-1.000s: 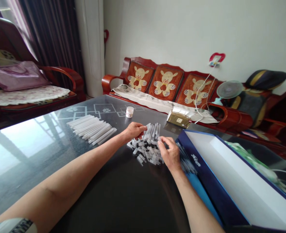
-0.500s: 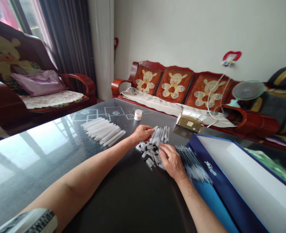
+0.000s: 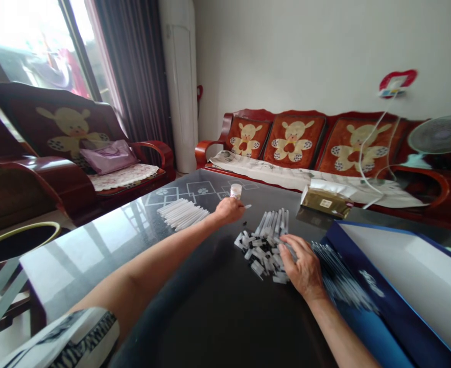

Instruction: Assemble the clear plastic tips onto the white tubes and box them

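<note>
My left hand (image 3: 229, 210) is closed on a white pen barrel; only its pale tip shows past the fingers. It hovers over the dark table beside a small white tub (image 3: 236, 191), just right of a neat row of white pen barrels (image 3: 182, 213). My right hand (image 3: 304, 266) has its fingers loosely spread at the right edge of a heap of black and white pen caps (image 3: 261, 252), its fingertips touching the pieces. Behind the heap lie several translucent pen barrels (image 3: 274, 222). Thin pen refills (image 3: 343, 276) lie to the right of my right hand.
A large dark-blue box (image 3: 409, 266) with a white inside stands at the right. Behind it sits a gold tissue box (image 3: 326, 202). Wooden sofas with bear cushions (image 3: 291, 140) line the wall, and a fan (image 3: 440, 135) stands at the far right.
My left hand has moved left, away from the translucent barrels and toward the white tub. My right hand stays at the heap, its fingers slightly more spread. The view has swung left.
</note>
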`<state>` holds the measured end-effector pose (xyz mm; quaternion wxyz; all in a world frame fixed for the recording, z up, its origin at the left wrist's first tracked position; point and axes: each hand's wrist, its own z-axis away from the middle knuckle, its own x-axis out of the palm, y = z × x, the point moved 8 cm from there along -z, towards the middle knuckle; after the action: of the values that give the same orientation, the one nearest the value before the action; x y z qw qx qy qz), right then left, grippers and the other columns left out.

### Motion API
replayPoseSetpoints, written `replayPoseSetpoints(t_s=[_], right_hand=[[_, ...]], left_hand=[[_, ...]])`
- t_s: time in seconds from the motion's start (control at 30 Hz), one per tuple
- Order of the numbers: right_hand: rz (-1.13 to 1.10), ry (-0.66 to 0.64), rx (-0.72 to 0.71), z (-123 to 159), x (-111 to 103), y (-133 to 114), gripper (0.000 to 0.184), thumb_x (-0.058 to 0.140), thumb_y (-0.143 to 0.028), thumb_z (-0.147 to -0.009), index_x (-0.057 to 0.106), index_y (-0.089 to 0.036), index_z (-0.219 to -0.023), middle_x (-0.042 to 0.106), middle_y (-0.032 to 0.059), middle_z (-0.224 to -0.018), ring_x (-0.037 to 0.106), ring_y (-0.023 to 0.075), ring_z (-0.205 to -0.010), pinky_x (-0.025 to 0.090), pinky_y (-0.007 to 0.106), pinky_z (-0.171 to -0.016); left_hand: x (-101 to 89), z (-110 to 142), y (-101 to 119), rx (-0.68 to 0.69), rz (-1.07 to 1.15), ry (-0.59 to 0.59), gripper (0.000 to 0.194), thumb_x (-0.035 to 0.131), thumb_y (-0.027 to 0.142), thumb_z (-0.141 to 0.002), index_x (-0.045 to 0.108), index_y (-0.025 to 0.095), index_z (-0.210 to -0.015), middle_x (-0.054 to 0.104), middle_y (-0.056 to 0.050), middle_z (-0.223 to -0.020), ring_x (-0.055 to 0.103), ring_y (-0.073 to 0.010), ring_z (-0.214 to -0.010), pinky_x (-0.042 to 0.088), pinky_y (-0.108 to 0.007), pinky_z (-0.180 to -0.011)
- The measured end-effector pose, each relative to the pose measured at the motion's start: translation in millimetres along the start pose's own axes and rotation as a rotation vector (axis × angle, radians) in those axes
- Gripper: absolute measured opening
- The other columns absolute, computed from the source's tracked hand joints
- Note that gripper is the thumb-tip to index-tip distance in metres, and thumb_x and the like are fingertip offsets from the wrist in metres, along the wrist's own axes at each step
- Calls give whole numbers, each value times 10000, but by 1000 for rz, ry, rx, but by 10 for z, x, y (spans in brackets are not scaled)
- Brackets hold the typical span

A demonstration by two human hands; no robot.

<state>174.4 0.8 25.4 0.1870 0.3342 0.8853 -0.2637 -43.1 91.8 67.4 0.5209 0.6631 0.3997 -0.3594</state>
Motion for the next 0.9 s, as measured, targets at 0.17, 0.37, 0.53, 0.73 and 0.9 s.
replayPoseSetpoints(t_s=[0.17,0.37,0.53,0.73,0.9], right_hand=[[9,39,-10,10,-8,17,213,507,-331,-855,645,-184,-924,662,87,-956,609,230,-933,468,377,-870],[43,44,-9,18,21,39,205,509,-326,-848,650,-181,-881,669,86,-913,611,232,-895,474,378,-838],[50,45,12,13,18,45,205,504,-322,-846,650,-178,-852,670,85,-885,611,228,-870,478,372,-823],[37,124,74,18,-51,102,207,496,-308,-845,660,-182,-842,674,85,-869,614,221,-855,481,370,-820],[7,170,100,25,-99,124,202,501,-296,-844,664,-177,-837,674,87,-864,617,218,-855,483,365,-827]], left_hand=[[-379,110,-671,-53,-112,-9,185,572,229,-773,729,137,-738,659,-45,-665,592,-152,-708,411,-197,-654],[-315,422,-1071,-112,-241,3,279,553,277,-791,706,182,-1005,701,-58,-836,618,-182,-798,435,-233,-711],[-176,446,-996,-116,-305,1,301,517,286,-802,684,204,-1039,695,-83,-920,628,-221,-888,451,-280,-774],[-155,427,-931,-101,-351,-25,298,535,283,-780,689,209,-1023,670,-91,-997,620,-234,-930,464,-279,-772],[-83,279,-563,-17,-335,-13,308,495,289,-802,691,208,-1026,665,-96,-1010,623,-235,-929,467,-287,-773]])
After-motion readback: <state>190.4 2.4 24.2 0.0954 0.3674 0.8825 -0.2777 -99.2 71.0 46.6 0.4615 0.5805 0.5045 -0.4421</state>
